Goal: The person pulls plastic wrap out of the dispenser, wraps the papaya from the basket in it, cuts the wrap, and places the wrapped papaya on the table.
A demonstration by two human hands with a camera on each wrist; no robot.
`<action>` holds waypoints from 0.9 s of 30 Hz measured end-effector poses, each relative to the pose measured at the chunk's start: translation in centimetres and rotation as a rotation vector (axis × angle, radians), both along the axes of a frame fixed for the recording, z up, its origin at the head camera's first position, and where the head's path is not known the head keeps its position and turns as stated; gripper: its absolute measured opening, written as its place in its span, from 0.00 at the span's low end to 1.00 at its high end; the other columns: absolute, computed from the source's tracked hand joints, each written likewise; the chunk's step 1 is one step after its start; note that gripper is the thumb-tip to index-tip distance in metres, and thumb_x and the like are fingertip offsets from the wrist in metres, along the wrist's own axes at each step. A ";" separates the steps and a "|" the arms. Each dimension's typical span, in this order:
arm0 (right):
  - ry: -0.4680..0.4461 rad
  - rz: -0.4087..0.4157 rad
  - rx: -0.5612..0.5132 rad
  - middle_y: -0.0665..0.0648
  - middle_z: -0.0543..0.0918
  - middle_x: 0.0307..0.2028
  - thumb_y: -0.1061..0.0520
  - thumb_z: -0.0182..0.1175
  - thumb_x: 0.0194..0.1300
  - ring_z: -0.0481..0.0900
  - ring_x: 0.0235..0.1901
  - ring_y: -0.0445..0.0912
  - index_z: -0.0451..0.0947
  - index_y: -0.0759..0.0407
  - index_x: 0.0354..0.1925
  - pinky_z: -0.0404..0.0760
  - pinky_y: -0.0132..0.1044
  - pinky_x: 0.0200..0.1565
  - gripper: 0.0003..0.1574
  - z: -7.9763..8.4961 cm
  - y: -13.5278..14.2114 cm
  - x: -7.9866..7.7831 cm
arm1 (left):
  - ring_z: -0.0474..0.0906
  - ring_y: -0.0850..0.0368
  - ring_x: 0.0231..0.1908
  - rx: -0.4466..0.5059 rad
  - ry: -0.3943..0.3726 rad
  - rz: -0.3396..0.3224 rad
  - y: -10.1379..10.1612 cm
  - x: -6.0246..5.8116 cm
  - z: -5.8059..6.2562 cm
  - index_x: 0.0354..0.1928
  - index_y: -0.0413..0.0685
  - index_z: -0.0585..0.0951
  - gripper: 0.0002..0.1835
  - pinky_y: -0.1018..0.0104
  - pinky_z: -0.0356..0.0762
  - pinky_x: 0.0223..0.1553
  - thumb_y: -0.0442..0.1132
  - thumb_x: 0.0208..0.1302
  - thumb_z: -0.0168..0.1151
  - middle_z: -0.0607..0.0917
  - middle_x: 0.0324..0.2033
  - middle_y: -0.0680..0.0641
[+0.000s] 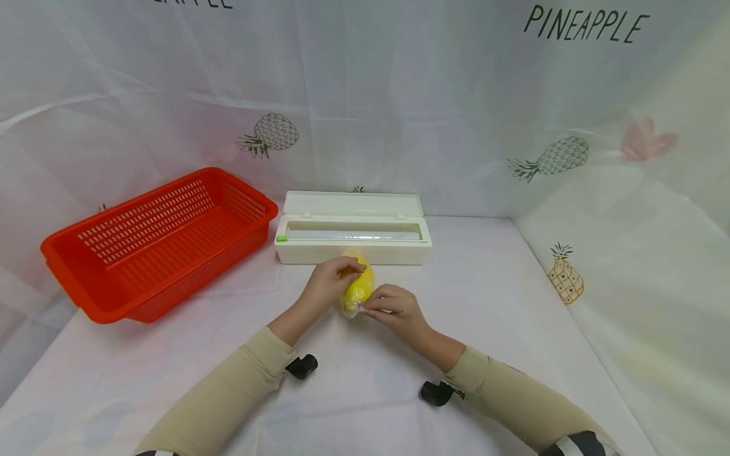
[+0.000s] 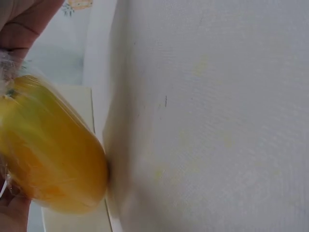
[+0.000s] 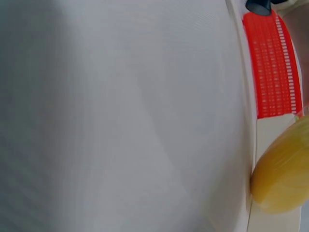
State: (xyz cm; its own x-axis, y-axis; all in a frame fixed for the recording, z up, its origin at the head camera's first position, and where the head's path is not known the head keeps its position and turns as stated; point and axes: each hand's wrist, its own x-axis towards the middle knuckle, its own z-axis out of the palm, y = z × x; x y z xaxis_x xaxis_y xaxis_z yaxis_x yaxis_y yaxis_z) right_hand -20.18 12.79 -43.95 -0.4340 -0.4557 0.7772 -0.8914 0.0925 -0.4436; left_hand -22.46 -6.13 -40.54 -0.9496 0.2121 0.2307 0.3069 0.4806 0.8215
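Note:
A smooth, oblong yellow fruit [image 1: 360, 288] wrapped in clear plastic film [image 1: 350, 311] is held between both hands, just in front of the white box. My left hand [image 1: 332, 278] grips the fruit from its left side, thumb and fingers around its upper part. With thumb and forefinger, my right hand [image 1: 399, 309] pinches gathered film at the fruit's near end. The left wrist view shows the wrapped fruit [image 2: 55, 150] large, film creased at one end. Only part of the fruit [image 3: 282, 169] shows at the edge of the right wrist view.
Behind the hands stands a long white box [image 1: 353, 254] with its lid [image 1: 353, 203] raised and a roll of film [image 1: 353, 235] inside. A red slotted basket [image 1: 211, 282] sits at the left. A pineapple-printed curtain [image 1: 399, 95] hangs behind the white-covered table [image 1: 485, 272].

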 end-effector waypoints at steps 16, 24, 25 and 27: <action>0.163 -0.185 0.067 0.53 0.80 0.28 0.51 0.56 0.71 0.77 0.30 0.47 0.78 0.61 0.32 0.77 0.35 0.34 0.16 0.5 -0.7 -2.2 | 0.79 0.51 0.50 -0.027 0.016 -0.021 -0.1 -0.1 0.1 0.44 0.46 0.82 0.09 0.53 0.73 0.57 0.32 0.62 0.66 0.86 0.42 0.49; 0.150 -0.189 0.099 0.52 0.80 0.28 0.52 0.62 0.67 0.76 0.29 0.44 0.78 0.61 0.31 0.76 0.32 0.33 0.13 1.1 -0.8 -2.9 | 0.71 0.49 0.61 -0.079 0.025 -0.075 -1.0 -0.8 0.1 0.51 0.46 0.82 0.13 0.51 0.65 0.64 0.33 0.64 0.65 0.81 0.56 0.47; 0.148 -0.187 0.102 0.52 0.80 0.28 0.53 0.63 0.66 0.76 0.30 0.45 0.78 0.61 0.31 0.77 0.33 0.34 0.12 1.2 -0.8 -3.0 | 0.68 0.48 0.64 -0.085 0.008 -0.084 -1.1 -1.0 0.1 0.53 0.46 0.82 0.14 0.50 0.63 0.65 0.33 0.65 0.64 0.79 0.58 0.47; 0.143 -0.180 0.115 0.52 0.80 0.27 0.52 0.63 0.66 0.76 0.31 0.46 0.77 0.61 0.30 0.78 0.35 0.38 0.13 1.4 -0.8 -3.2 | 0.62 0.48 0.68 -0.092 -0.043 -0.097 -1.5 -1.3 0.1 0.55 0.47 0.82 0.16 0.47 0.59 0.67 0.35 0.66 0.63 0.76 0.62 0.47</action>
State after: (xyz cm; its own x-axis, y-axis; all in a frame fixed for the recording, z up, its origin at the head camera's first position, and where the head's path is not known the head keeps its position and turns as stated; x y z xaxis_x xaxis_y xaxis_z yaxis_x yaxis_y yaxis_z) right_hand -23.38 12.02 -42.59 -0.4053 -0.4698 0.7843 -0.9090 0.2979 -0.2913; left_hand -23.72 -7.63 -40.42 -0.9323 0.3214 0.1660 0.3212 0.5242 0.7887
